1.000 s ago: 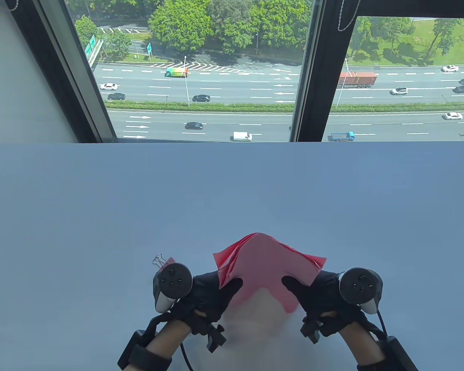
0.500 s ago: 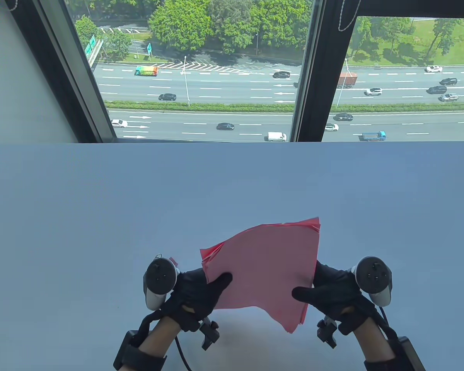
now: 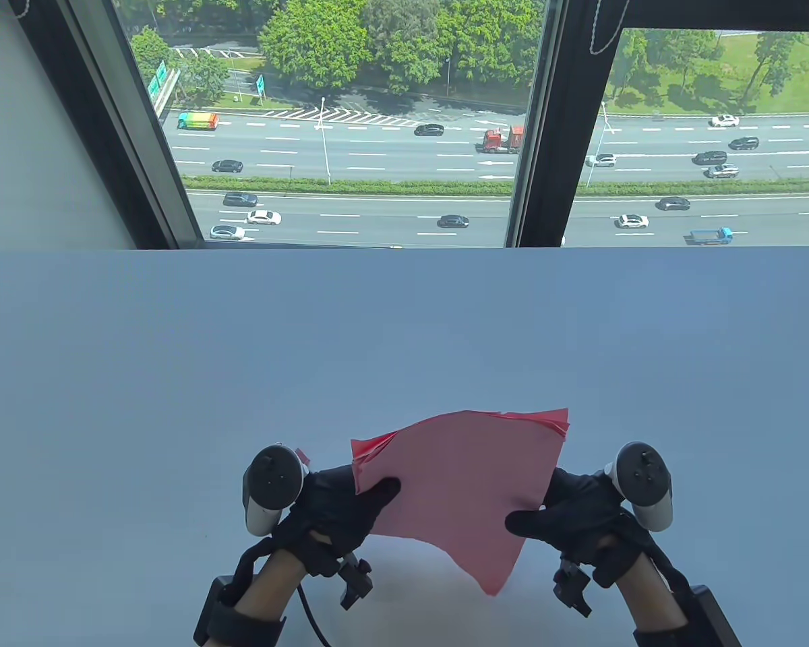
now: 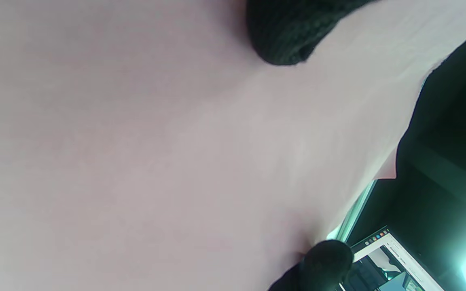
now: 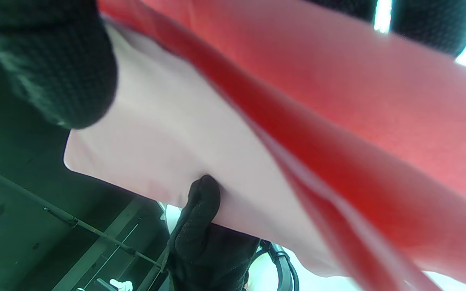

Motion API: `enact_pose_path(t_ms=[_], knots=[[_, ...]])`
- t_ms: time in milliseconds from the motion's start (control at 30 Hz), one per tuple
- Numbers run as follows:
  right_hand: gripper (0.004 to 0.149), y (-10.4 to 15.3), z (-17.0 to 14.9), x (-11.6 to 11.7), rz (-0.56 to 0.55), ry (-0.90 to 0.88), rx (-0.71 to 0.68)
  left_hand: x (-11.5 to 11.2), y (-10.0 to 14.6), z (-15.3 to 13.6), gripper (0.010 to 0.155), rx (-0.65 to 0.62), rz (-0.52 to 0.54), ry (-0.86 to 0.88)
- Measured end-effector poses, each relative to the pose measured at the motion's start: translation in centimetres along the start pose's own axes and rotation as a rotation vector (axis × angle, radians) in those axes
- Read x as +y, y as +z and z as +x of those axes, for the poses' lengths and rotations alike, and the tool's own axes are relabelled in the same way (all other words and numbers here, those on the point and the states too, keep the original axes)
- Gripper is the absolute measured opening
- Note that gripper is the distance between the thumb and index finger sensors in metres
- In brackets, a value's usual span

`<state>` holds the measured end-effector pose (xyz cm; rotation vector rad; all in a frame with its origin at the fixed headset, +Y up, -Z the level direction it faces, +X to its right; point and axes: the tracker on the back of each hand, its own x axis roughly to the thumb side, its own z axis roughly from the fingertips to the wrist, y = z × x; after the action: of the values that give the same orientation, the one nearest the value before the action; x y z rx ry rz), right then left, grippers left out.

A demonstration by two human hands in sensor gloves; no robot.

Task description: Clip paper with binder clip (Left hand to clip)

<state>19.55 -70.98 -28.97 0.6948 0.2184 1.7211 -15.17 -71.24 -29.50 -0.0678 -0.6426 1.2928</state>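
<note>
A stack of red paper sheets [image 3: 458, 485] is held above the table [image 3: 404, 337] near its front edge. My left hand [image 3: 371, 495] grips the stack's left edge, thumb on top. My right hand [image 3: 532, 515] grips the right edge, thumb on top. The sheets fan apart a little at the far corners. Only a small red part of the binder clip [image 3: 302, 456] shows, just behind my left tracker [image 3: 270, 482]. In the left wrist view the paper [image 4: 176, 141] fills the frame under my thumb [image 4: 285, 36]. In the right wrist view the paper [image 5: 338, 101] lies under my thumb [image 5: 55, 72].
The pale blue table runs back to a large window [image 3: 350, 135] with a dark frame post [image 3: 546, 135]. A cable [image 3: 310, 613] hangs from my left wrist gear.
The paper stack was arched up like a tent between my hands; now it is spread flatter. My hands have moved apart, and the left tracker now hides most of the binder clip.
</note>
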Motion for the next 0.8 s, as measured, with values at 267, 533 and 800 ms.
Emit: enact_pose_path(t_ms=[267, 533, 800], knots=[[0.143, 0.9, 0.8, -1.1, 0.021, 0.069, 0.025, 0.1, 0.0, 0.1, 0.049, -0.002, -0.006, 0.011], [0.104, 0.2, 1.0, 0.6, -0.034, 0.122, -0.035, -0.8, 0.0, 0.1, 0.049, -0.006, -0.022, -0.010], [0.052, 0.0, 2.4, 2.1, -0.232, 0.218, -0.161, -1.8, 0.1, 0.5, 0.053, -0.058, 0.086, -0.057]])
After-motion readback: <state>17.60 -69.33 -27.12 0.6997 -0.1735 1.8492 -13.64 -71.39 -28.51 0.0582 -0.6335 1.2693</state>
